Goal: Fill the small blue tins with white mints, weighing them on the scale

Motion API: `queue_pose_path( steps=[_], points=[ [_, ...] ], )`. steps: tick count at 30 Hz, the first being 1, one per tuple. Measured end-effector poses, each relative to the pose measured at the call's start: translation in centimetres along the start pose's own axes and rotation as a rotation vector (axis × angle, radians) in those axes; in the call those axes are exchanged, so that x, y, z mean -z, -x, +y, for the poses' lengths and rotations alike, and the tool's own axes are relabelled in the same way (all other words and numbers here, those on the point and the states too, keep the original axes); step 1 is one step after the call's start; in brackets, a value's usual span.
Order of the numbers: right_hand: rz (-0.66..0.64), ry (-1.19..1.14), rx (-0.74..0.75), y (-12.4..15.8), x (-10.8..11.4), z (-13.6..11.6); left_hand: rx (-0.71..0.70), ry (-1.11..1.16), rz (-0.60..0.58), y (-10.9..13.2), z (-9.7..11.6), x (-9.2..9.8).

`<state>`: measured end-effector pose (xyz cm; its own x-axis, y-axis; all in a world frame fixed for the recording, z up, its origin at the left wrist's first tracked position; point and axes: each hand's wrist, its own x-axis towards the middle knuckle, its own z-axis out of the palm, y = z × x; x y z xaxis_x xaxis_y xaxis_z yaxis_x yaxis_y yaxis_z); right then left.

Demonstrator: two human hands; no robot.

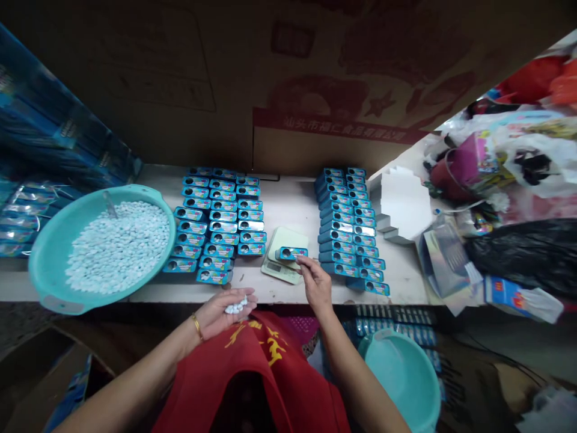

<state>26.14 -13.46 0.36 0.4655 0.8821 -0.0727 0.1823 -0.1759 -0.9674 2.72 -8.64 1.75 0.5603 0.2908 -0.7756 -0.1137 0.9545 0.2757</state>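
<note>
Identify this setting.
Probably a small food-packing workplace: a basin of whitish pellets, rows of small blue containers, and a scale on the bench.

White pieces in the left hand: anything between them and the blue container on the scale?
Nothing visible blocks the way: only tabletop and the near edge of the scale lie between the white pieces in the left hand and the blue container. The right hand holds its right end.
</note>
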Motion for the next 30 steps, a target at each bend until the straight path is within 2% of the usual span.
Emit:
queue_pose_path(
  steps=[5,8,11,14,17,19,22,24,26,30],
  points=[
    [0.035,0.295,0.1,1.5,0.7,0.0,-0.004,0.022,-0.007,0.1,-0.2,0.3],
    [0.079,0.539,0.207,0.4,0.2,-0.5,0.002,0.017,-0.005,0.0,-0.3,0.2],
    [0.035,0.748,0.25,-1.5,-0.6,-1.2,0.006,0.012,-0.002,-0.1,-0.4,0.3],
    [-0.03,0.831,0.277,-2.1,-1.1,-1.9,-0.003,0.014,0.002,0.0,-0.4,0.3],
    [-0.059,0.795,0.273,-0.5,-1.6,-2.8,-0.002,0.025,0.003,0.1,-0.3,0.2],
    [-0.172,0.709,0.305,1.3,-2.4,-3.6,0.012,0.057,-0.007,0.1,-0.2,0.0],
    [-0.506,0.627,0.401,3.7,-4.3,-4.7,0.034,0.159,-0.01,-0.3,-0.2,-0.5],
    [-0.644,0.674,0.417,4.4,-5.5,-5.0,0.052,0.229,-0.004,-0.6,-0.2,-0.7],
    [-0.689,0.731,0.414,4.6,-6.0,-5.0,0.076,0.264,-0.028,-0.8,-0.3,-0.8],
    [-0.733,0.743,0.446,4.5,-5.8,-4.7,0.121,0.271,-0.076,-0.9,-0.3,-0.7]
  ],
)
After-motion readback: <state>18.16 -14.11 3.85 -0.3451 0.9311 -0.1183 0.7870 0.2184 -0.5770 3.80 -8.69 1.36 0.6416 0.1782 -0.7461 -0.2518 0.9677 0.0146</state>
